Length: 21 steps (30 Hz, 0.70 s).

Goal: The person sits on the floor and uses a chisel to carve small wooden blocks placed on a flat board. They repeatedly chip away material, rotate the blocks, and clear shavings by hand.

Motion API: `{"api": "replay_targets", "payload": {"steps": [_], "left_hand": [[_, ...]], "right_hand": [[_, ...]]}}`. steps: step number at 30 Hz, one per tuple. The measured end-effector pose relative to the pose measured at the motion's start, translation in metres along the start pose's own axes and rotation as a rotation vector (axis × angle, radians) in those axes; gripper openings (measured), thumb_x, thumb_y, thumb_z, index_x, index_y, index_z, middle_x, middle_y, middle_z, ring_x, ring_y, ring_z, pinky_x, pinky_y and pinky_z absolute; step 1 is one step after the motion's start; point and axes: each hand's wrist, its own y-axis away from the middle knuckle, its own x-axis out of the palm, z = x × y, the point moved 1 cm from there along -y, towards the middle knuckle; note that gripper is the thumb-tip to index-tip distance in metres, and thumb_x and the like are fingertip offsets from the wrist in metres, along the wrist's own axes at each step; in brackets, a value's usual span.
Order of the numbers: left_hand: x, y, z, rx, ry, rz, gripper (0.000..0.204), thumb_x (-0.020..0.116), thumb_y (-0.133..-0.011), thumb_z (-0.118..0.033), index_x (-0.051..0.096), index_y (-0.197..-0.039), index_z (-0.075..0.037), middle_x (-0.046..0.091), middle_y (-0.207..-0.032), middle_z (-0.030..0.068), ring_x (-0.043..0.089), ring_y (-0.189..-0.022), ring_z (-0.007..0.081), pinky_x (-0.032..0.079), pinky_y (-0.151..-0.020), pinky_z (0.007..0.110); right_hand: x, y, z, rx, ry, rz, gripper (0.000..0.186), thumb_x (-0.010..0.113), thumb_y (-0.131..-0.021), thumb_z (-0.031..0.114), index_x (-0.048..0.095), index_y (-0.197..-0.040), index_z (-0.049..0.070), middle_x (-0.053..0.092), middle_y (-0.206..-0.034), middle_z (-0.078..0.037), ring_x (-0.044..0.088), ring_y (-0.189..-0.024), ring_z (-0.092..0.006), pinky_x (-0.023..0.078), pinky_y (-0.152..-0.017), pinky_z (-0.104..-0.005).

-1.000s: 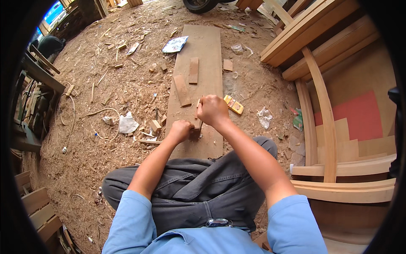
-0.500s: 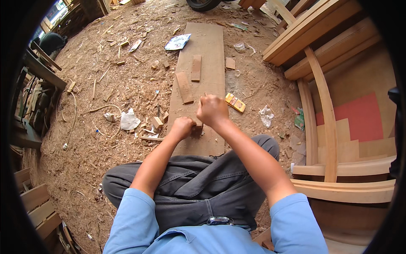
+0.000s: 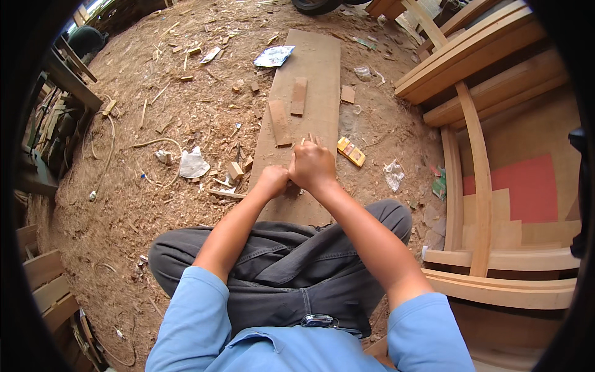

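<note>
Both my hands meet above the near part of a long brown board (image 3: 316, 68) lying on the ground between my bent legs. My left hand (image 3: 273, 181) is closed, its fingers against my right hand; a small wooden block showed at these fingers a moment ago and is now mostly hidden. My right hand (image 3: 313, 164) makes a fist just right of it and slightly farther off. Something thin and tan pokes out past its far side, too small to name. Two flat wood pieces, one tilted (image 3: 279, 123) and one straighter (image 3: 299, 96), lie on the board beyond my hands.
A yellow packet (image 3: 351, 152) lies right of the board, and a blue-white packet (image 3: 274, 56) overlaps its far left edge. Wood shavings and offcuts (image 3: 235, 171) cover the ground. Wooden frames (image 3: 474, 180) stand at right; a wheel (image 3: 315, 5) shows at the far edge.
My hands have come closer together, the right fist lowering onto the left fingers and covering the block. The whole view has shifted slightly, so the board appears farther right.
</note>
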Motion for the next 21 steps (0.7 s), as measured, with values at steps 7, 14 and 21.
{"api": "replay_targets", "payload": {"steps": [7, 14, 21], "left_hand": [[-0.015, 0.002, -0.005, 0.058, 0.038, 0.044, 0.014, 0.066, -0.084, -0.02, 0.077, -0.091, -0.017, 0.074, -0.092, 0.0116, 0.071, -0.092, 0.0315, 0.057, -0.08, 0.044], [-0.015, 0.0, -0.006, 0.066, 0.042, 0.062, 0.013, 0.066, -0.083, -0.019, 0.077, -0.088, -0.015, 0.074, -0.091, 0.0127, 0.071, -0.09, 0.0322, 0.057, -0.08, 0.044], [-0.01, -0.002, -0.005, 0.081, 0.028, 0.067, 0.015, 0.07, -0.083, -0.028, 0.076, -0.085, -0.014, 0.073, -0.087, 0.0134, 0.071, -0.089, 0.0331, 0.057, -0.078, 0.046]], "right_hand": [[-0.002, -0.006, -0.017, 0.034, 0.003, -0.096, 0.021, 0.062, -0.08, 0.019, 0.073, -0.073, 0.003, 0.07, -0.076, -0.02, 0.071, -0.067, -0.0354, 0.06, -0.066, -0.044], [-0.001, -0.002, -0.013, -0.03, -0.023, -0.115, 0.019, 0.062, -0.079, 0.019, 0.072, -0.072, 0.004, 0.069, -0.075, -0.02, 0.07, -0.069, -0.0355, 0.059, -0.067, -0.0447], [-0.006, 0.002, -0.02, 0.062, -0.013, -0.115, 0.019, 0.065, -0.08, 0.02, 0.072, -0.073, 0.004, 0.069, -0.077, -0.018, 0.07, -0.074, -0.0349, 0.058, -0.07, -0.0443]]}}
